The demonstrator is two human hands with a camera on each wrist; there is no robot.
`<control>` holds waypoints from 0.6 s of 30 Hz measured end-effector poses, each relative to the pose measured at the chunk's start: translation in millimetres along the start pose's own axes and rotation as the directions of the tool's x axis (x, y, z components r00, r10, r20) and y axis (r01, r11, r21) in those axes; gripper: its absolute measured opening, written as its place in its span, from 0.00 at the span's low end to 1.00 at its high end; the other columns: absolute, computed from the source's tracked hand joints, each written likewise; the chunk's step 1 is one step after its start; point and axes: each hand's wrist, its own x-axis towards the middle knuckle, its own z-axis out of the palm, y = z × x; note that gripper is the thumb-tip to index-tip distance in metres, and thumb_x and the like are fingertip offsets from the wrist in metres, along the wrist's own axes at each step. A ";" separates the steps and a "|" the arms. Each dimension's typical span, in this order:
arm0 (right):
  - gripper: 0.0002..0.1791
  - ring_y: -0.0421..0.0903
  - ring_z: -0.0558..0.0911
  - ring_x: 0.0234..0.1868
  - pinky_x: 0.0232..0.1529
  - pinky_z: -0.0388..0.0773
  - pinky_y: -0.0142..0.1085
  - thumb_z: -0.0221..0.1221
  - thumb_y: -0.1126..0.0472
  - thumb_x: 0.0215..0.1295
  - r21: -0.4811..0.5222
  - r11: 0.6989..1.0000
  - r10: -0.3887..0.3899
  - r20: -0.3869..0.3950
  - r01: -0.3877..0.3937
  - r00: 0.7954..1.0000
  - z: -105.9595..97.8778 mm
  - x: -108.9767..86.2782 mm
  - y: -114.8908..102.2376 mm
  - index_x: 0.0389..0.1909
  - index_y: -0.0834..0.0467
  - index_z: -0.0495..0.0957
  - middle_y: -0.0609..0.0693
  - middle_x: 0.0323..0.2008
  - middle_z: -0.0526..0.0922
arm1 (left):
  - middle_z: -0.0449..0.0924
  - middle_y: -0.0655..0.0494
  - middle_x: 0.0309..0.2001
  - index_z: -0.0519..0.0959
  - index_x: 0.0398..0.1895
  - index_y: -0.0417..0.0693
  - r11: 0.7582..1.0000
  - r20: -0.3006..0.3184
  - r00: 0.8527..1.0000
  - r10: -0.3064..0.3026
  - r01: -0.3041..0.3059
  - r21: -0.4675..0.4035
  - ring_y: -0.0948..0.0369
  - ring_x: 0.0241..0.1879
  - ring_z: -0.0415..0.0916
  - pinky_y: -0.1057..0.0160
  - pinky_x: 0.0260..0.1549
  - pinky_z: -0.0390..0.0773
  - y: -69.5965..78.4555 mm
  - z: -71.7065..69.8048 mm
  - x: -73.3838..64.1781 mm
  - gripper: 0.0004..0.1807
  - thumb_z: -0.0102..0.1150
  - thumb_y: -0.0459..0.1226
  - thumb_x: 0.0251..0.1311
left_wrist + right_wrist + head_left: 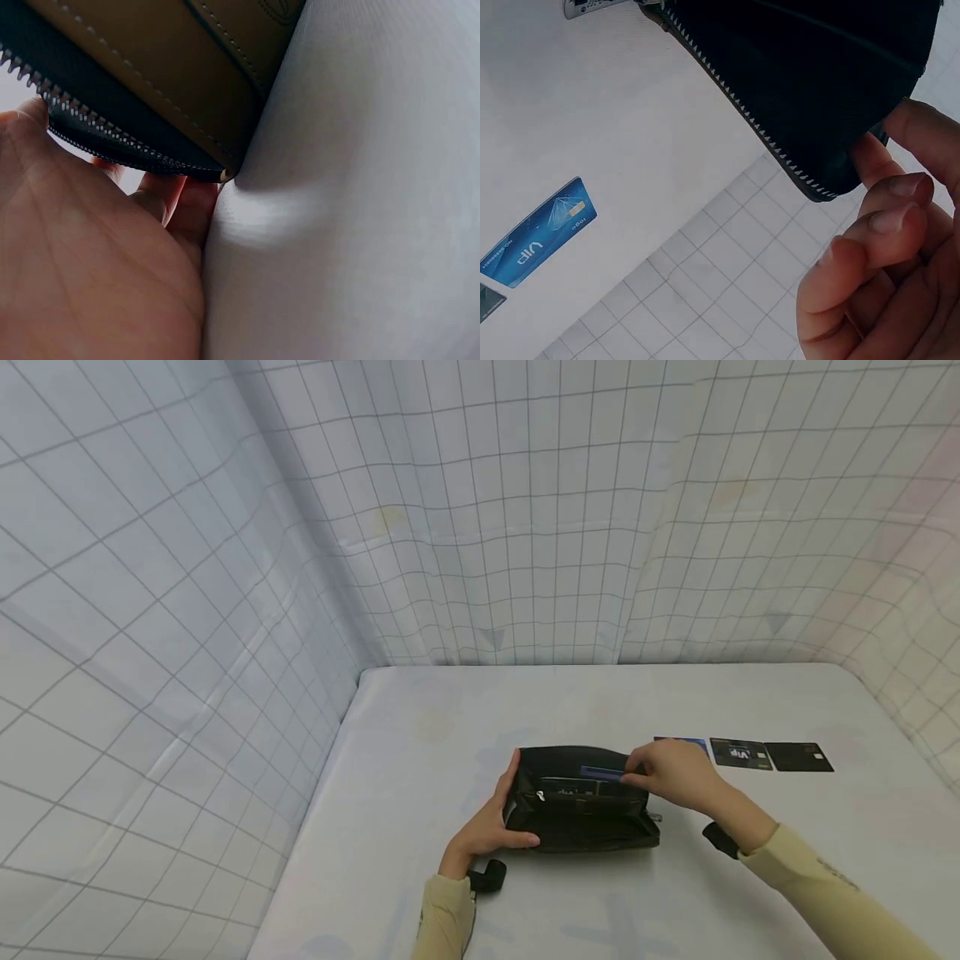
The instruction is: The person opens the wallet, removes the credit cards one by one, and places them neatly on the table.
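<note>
A dark zip wallet [585,839] lies opened wide on the white table, showing its inner pockets. My left hand [487,827] grips its left end, thumb on the front edge and fingers round behind. The left wrist view shows the brown stitched outside of the wallet [142,67] and its zip beside the palm. Over the wallet's right side, my right hand [678,772] pinches the right end of a blue card [600,772] at the back pocket. In the right wrist view the wallet's gusset hides that card. Another card [573,791] shows in an inner pocket.
Right of the wallet, a blue VIP card [544,232], a black VIP card [741,754] and a plain black card [798,757] lie in a row. A zip pull [655,817] sticks out at the wallet's right end. Grid-patterned white cloth [525,527] hangs behind the table.
</note>
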 end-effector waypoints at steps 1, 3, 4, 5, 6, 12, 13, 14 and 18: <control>0.05 0.30 0.66 0.18 0.19 0.65 0.28 0.65 0.49 0.53 0.003 1.000 0.003 0.007 -0.003 1.000 0.2 0.6 -1.0 0.27 0.45 0.83 0.32 0.18 0.74 | 0.21 0.57 0.73 0.26 0.72 0.54 1.000 0.001 1.000 0.000 0.000 0.001 0.54 0.72 0.25 0.39 0.64 0.43 -0.1 -0.1 0.0 0.65 0.69 0.49 0.47; 0.05 0.30 0.66 0.18 0.19 0.65 0.28 0.66 0.50 0.52 0.009 1.000 0.017 0.022 -0.017 1.000 0.9 1.6 -2.4 0.27 0.46 0.83 0.33 0.18 0.74 | 0.21 0.57 0.73 0.26 0.72 0.55 1.000 0.005 1.000 0.001 -0.001 -0.001 0.54 0.72 0.24 0.39 0.64 0.43 -0.1 0.0 0.1 0.65 0.69 0.48 0.48; 0.05 0.31 0.66 0.17 0.19 0.65 0.28 0.66 0.50 0.52 0.013 1.000 0.028 0.032 -0.028 0.999 1.5 2.1 -2.8 0.27 0.46 0.83 0.33 0.18 0.73 | 0.21 0.57 0.73 0.26 0.72 0.55 1.000 0.007 1.000 0.001 -0.001 -0.002 0.54 0.71 0.24 0.39 0.64 0.43 -0.1 0.0 0.1 0.64 0.69 0.47 0.48; 0.06 0.31 0.66 0.17 0.19 0.64 0.28 0.66 0.50 0.51 0.014 0.999 0.039 0.038 -0.040 0.999 2.1 2.4 -3.2 0.27 0.47 0.83 0.34 0.17 0.73 | 0.21 0.57 0.73 0.26 0.72 0.55 1.000 0.007 1.000 0.002 -0.002 -0.002 0.54 0.72 0.24 0.39 0.64 0.43 0.0 0.1 0.2 0.64 0.69 0.47 0.48; 0.06 0.32 0.66 0.17 0.19 0.64 0.28 0.67 0.50 0.51 0.012 0.999 0.050 0.043 -0.050 0.998 3.0 2.7 -3.4 0.27 0.47 0.83 0.34 0.17 0.72 | 0.21 0.58 0.73 0.26 0.72 0.55 1.000 0.008 1.000 0.003 -0.003 -0.002 0.54 0.72 0.24 0.39 0.64 0.43 -0.2 0.2 0.2 0.64 0.69 0.46 0.48; 0.08 0.32 0.67 0.16 0.17 0.64 0.29 0.68 0.48 0.49 -0.004 0.996 0.093 0.010 -0.093 0.996 8.4 2.8 -5.2 0.25 0.47 0.82 0.35 0.16 0.72 | 0.21 0.58 0.73 0.26 0.72 0.56 1.000 0.012 1.000 0.001 -0.002 0.008 0.55 0.72 0.25 0.39 0.64 0.44 -1.0 0.4 -0.1 0.64 0.69 0.47 0.48; 0.08 0.32 0.67 0.15 0.16 0.64 0.29 0.68 0.48 0.49 -0.010 0.995 0.096 -0.005 -0.096 0.995 9.3 2.8 -5.5 0.25 0.47 0.82 0.35 0.16 0.73 | 0.21 0.58 0.73 0.25 0.72 0.56 1.000 0.011 1.000 0.002 -0.002 0.008 0.54 0.72 0.25 0.39 0.64 0.44 -1.1 0.3 0.0 0.64 0.69 0.47 0.48; 0.09 0.32 0.67 0.15 0.15 0.64 0.29 0.68 0.48 0.48 -0.015 0.995 0.100 -0.019 -0.100 0.995 10.1 2.8 -5.8 0.25 0.47 0.82 0.35 0.15 0.73 | 0.21 0.58 0.73 0.25 0.72 0.56 1.000 0.010 1.000 0.000 0.000 0.007 0.54 0.72 0.25 0.39 0.64 0.43 -1.0 0.2 -0.1 0.64 0.69 0.47 0.48; 0.11 0.33 0.66 0.14 0.13 0.61 0.30 0.68 0.45 0.47 -0.029 0.992 0.117 -0.064 -0.119 0.991 14.2 3.4 -6.5 0.24 0.46 0.81 0.36 0.14 0.71 | 0.21 0.59 0.73 0.25 0.72 0.56 1.000 0.006 1.000 -0.006 0.006 0.006 0.55 0.72 0.24 0.39 0.64 0.43 -0.8 -0.7 0.0 0.64 0.69 0.49 0.48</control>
